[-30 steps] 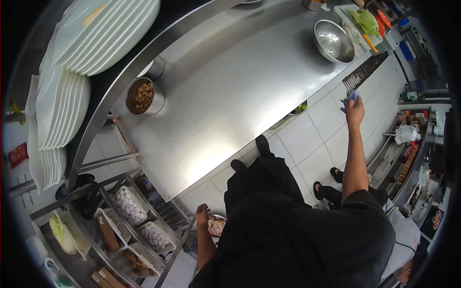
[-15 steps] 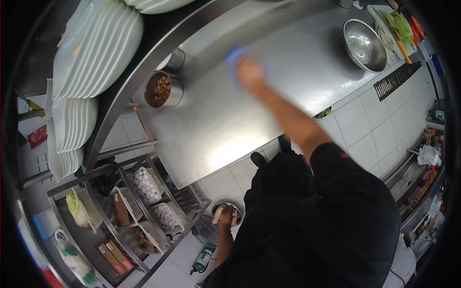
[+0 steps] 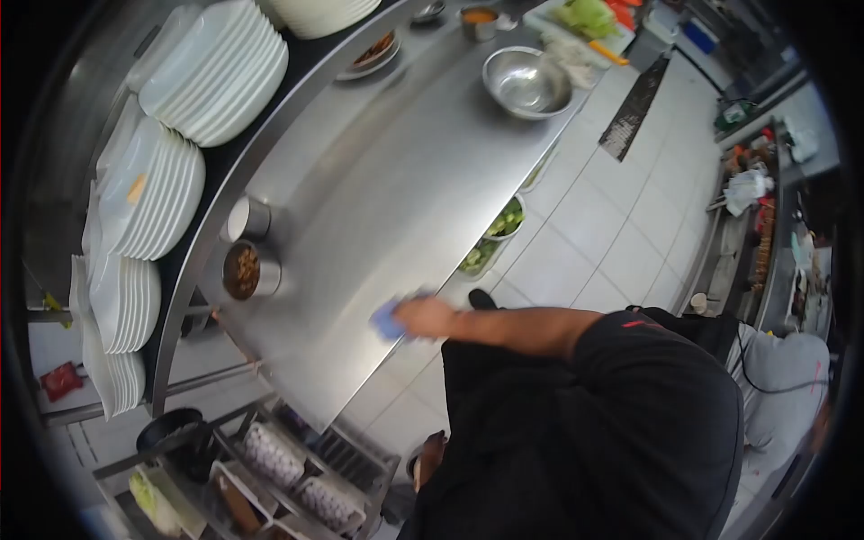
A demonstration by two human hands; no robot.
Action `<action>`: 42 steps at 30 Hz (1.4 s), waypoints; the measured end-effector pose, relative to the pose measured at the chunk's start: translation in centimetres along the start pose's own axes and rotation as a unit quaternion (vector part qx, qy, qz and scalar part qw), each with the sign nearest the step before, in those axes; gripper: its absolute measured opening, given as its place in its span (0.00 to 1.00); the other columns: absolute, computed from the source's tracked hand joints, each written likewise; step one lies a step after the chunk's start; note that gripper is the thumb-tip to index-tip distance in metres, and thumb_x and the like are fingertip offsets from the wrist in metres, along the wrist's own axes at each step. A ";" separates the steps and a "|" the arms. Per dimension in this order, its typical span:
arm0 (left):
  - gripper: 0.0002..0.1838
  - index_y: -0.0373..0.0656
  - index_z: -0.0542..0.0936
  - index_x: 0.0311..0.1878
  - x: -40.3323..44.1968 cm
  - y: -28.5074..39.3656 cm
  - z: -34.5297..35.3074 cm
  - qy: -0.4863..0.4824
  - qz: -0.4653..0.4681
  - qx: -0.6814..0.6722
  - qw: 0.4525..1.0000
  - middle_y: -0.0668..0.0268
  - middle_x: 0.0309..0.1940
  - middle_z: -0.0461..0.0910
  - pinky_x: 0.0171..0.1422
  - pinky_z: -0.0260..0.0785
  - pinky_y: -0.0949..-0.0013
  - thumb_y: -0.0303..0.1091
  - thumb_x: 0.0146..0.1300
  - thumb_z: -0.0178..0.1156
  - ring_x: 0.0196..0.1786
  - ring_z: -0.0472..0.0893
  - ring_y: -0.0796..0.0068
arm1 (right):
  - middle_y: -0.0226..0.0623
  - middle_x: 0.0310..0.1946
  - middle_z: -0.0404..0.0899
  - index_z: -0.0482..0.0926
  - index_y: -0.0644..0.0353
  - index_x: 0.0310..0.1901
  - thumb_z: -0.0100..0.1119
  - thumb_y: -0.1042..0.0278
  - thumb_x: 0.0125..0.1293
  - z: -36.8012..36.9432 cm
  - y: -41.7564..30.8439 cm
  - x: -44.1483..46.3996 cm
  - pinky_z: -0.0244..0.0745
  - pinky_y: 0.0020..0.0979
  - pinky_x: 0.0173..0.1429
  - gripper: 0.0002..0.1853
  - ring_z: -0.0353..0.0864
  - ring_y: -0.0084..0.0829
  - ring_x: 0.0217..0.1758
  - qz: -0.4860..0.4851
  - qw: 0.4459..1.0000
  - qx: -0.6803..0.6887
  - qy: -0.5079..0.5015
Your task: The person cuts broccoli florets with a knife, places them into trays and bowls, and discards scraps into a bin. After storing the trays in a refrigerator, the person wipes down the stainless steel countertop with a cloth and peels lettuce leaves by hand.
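My right hand presses a blue cloth against the steel tabletop, near its front edge. The hand and cloth are slightly smeared by motion. Low beside my body, my left hand is partly hidden by the black shirt; its fingers are curled at the dark rim of a metal bowl, mostly out of sight. To the left of the cloth stands a steel pot with brown chunks in it, beside another metal container. A shiny steel bowl sits toward the table's far end.
Stacked white plates fill the shelf on the left. Egg trays stand in a rack at lower left. Containers of green vegetables show just below the table edge. A cutting board with lettuce lies at the far end.
My right hand has drawn the blue cloth from the middle of the tabletop toward the front edge. The view has turned, and my left hand is now more covered by my body.
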State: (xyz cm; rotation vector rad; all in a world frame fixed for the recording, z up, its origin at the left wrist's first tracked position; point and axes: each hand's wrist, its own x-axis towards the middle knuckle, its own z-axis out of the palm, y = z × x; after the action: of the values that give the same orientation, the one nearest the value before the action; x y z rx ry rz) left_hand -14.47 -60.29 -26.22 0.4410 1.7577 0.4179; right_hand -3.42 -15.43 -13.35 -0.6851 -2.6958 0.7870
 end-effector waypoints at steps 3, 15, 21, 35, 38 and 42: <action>0.21 0.41 0.74 0.62 2.6 2.8 -0.8 -0.009 0.003 -0.042 0.999 0.58 0.54 0.81 0.52 0.75 0.56 0.45 0.76 0.55 0.54 0.83 0.59 | 0.45 0.48 0.84 0.78 0.56 0.51 0.61 0.62 0.62 -10.2 15.3 -8.6 0.83 0.47 0.50 0.16 0.87 0.47 0.48 0.328 0.930 -0.095 0.138; 0.23 0.40 0.74 0.63 14.6 20.7 2.9 -0.099 0.048 0.107 0.988 0.59 0.52 0.81 0.48 0.76 0.53 0.47 0.75 0.55 0.50 0.83 0.62 | 0.39 0.34 0.84 0.75 0.63 0.52 0.49 0.59 0.77 -29.5 23.5 -29.3 0.73 0.30 0.19 0.15 0.85 0.31 0.23 0.422 0.539 0.415 0.599; 0.23 0.41 0.77 0.60 19.3 31.5 11.5 -0.053 -0.084 0.160 0.982 0.60 0.47 0.81 0.46 0.77 0.52 0.48 0.72 0.58 0.46 0.82 0.62 | 0.36 0.51 0.82 0.78 0.61 0.62 0.54 0.40 0.77 -29.6 17.4 -18.2 0.80 0.37 0.56 0.30 0.82 0.32 0.53 0.239 0.696 0.647 0.201; 0.18 0.41 0.77 0.65 0.4 77.7 40.7 -0.262 0.386 0.045 0.883 0.68 0.54 0.82 0.60 0.75 0.69 0.32 0.76 0.59 0.52 0.82 0.76 | 0.39 0.38 0.79 0.78 0.57 0.55 0.56 0.53 0.72 -17.8 48.4 -59.3 0.80 0.47 0.41 0.19 0.80 0.39 0.35 0.653 0.559 0.417 0.295; 0.18 0.36 0.79 0.59 -9.3 90.0 39.6 -0.125 0.654 0.034 0.745 0.62 0.50 0.82 0.56 0.75 0.68 0.25 0.65 0.60 0.48 0.82 0.73 | 0.37 0.41 0.76 0.72 0.56 0.56 0.52 0.56 0.72 -19.0 48.0 -71.6 0.79 0.44 0.37 0.17 0.78 0.36 0.34 0.713 0.291 0.454 0.449; 0.29 0.30 0.77 0.50 -18.6 100.9 38.7 0.053 0.933 -0.134 0.331 0.42 0.41 0.79 0.45 0.76 0.56 0.52 0.66 0.51 0.40 0.79 0.53 | 0.39 0.38 0.77 0.75 0.57 0.52 0.49 0.57 0.73 -21.8 44.0 -79.4 0.82 0.44 0.33 0.15 0.80 0.37 0.34 0.822 0.309 0.381 0.290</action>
State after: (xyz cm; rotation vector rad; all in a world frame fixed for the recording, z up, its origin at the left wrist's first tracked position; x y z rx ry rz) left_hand 34.52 19.18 31.33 2.1156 0.2505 2.2675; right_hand 88.73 -13.02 -28.32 -2.4489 0.1314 1.3335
